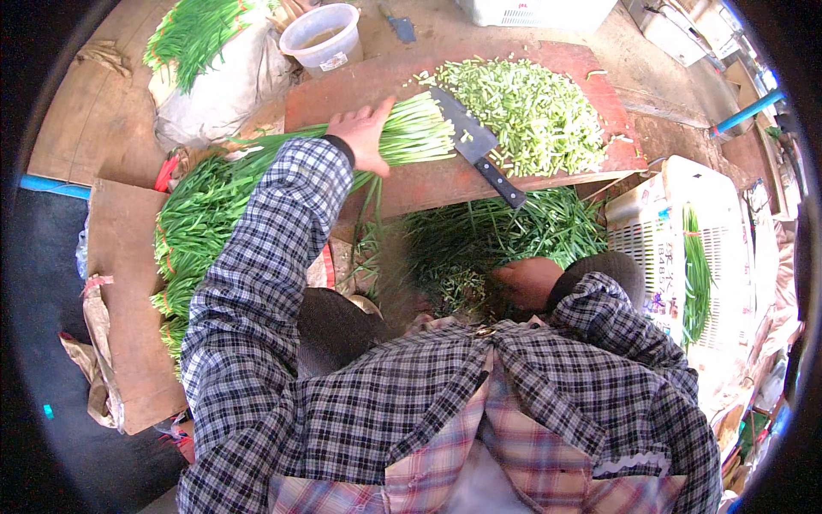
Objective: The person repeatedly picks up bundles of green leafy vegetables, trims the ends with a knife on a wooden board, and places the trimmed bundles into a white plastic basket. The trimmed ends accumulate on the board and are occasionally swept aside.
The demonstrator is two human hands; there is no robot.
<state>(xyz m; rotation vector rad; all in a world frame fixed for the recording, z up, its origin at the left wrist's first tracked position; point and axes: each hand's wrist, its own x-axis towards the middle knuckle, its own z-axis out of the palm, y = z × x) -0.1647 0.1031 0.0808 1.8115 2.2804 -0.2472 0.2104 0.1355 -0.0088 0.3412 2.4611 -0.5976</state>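
My left hand point(363, 138) spans a thick bunch of garlic chives point(420, 132), thumb on the near side and fingers on the far side. The bunch lies on a reddish wooden board point(411, 193), its pale cut ends facing right. Beside those ends rests a cleaver point(501, 183), its black handle jutting over the board's near edge. A heap of chopped pale stems point(546, 122) covers the board's right part. Low between the knees, my right hand point(530, 283) is beside a pile of loose green leaves point(546, 225); its fingertips are dark and blurred.
Several banded chive bunches point(205, 212) lie left, near a brown panel point(128, 289). Behind are a white sack point(218, 90) with more bunches point(192, 38), a translucent bucket point(321, 54) and a small blue-bladed tool point(402, 29). A white crate point(725, 186) at right bears one banded bunch point(697, 276).
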